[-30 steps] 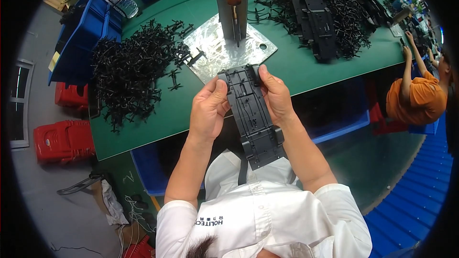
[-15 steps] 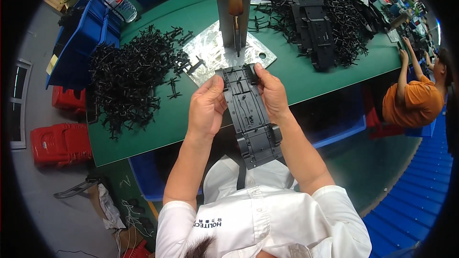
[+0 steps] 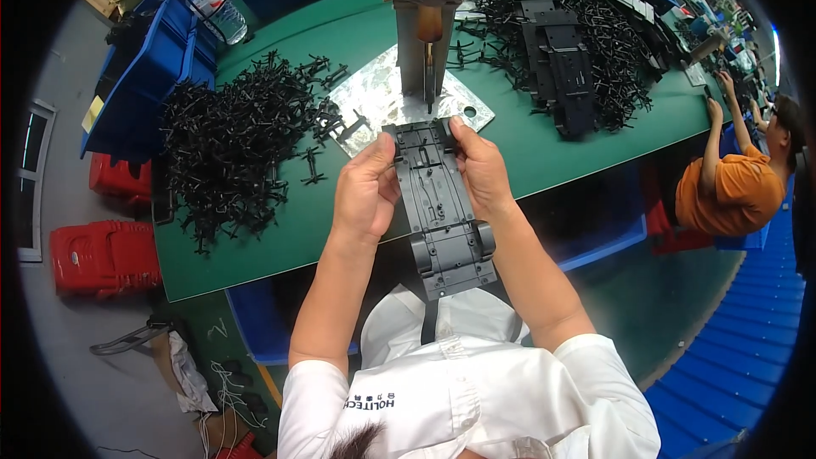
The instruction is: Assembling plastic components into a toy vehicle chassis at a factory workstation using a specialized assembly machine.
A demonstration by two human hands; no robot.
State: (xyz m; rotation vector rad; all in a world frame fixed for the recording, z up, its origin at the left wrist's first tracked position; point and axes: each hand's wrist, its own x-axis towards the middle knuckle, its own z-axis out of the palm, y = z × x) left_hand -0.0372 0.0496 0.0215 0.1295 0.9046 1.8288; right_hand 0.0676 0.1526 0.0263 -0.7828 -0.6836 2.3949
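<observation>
Hands grip a long black plastic chassis (image 3: 440,208) from either side: left hand (image 3: 365,191) and right hand (image 3: 482,172) both curl fingers around its edges. Its far end sits just below the press post (image 3: 419,42) on the metal plate (image 3: 382,100).

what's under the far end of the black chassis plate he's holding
Under the black chassis plate, the shiny metal base plate shows on the green table, below the upright press tool. The spot directly beneath is covered.

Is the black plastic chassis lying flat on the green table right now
No, both the left hand and right hand hold the chassis up off the green table.
</observation>
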